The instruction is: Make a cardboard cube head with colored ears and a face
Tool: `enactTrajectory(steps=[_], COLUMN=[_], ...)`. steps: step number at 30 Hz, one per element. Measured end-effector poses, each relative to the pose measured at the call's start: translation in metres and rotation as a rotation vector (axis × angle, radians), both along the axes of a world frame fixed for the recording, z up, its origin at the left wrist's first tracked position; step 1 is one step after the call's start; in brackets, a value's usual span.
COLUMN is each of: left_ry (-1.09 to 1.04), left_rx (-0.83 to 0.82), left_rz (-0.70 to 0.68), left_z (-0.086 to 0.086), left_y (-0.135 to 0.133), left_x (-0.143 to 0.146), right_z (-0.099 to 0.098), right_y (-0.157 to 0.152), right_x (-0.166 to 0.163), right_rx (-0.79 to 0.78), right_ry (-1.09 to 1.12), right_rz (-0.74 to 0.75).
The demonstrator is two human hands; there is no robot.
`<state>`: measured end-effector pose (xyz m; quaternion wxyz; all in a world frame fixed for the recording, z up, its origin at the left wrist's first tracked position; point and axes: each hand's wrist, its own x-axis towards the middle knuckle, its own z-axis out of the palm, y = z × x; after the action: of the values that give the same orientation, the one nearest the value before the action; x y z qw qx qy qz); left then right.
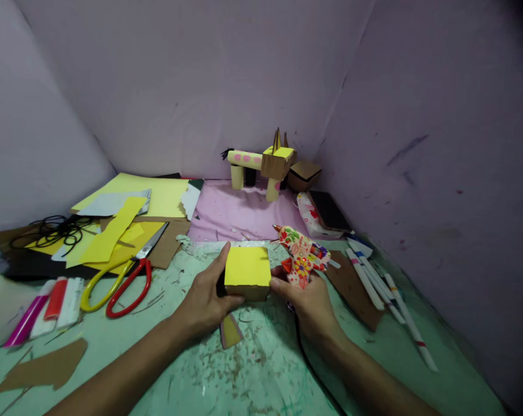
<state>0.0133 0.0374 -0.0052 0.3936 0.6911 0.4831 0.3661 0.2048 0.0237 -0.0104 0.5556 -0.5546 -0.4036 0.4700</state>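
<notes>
Your left hand [207,294], thumb spread wide, clasps the left side of the yellow-topped cardboard box [247,266]; your right hand [313,303], curled around the glue gun [298,251], also touches the box. Squeeze lightly to spare its walls; aim the nozzle [277,228] away.

Your tabletop [192,381] is pale green, worn and specked with brown. Take the red-and-yellow-handled scissors [145,266] as your marker: they lie partly on the green surface, partly over a spread of yellow paper and cardboard [168,199] just beyond them. Close on their left you have three tubes [55,306] — magenta, red and white — side by side. Nearer you, also left of the scissors, lies a brown cardboard scrap [48,364]. Right of them sits a small wedge-shaped offcut [230,332]; well farther right, some white pens [365,282] lie beside a dark brown piece [354,289]. Beyond and right of the scissors, a pink sheet [213,208] covers your table.
</notes>
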Motion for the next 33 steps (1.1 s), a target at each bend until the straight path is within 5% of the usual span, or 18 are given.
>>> enactTrajectory(steps=[7,18,25,33], left_ry=[-0.086,0.093,0.246,0.276], left_rx=[-0.006,0.034,0.398,0.497], left_rz=[0.002,0.013,0.133,0.196], left_z=[-0.001,-0.004,-0.015,-0.014], left_y=[-0.002,-0.001,-0.011,-0.013], left_x=[0.003,0.003,0.004,0.003], right_z=[-0.001,0.011,0.019,0.022], right_y=[-0.005,-0.004,0.002,-0.015], right_x=[-0.004,-0.003,0.016,0.03], right_rx=[0.055,0.069,0.043,0.165], right_ry=[-0.023,-0.155,-0.276,-0.225], right_rz=[0.007,-0.023,-0.092,0.189])
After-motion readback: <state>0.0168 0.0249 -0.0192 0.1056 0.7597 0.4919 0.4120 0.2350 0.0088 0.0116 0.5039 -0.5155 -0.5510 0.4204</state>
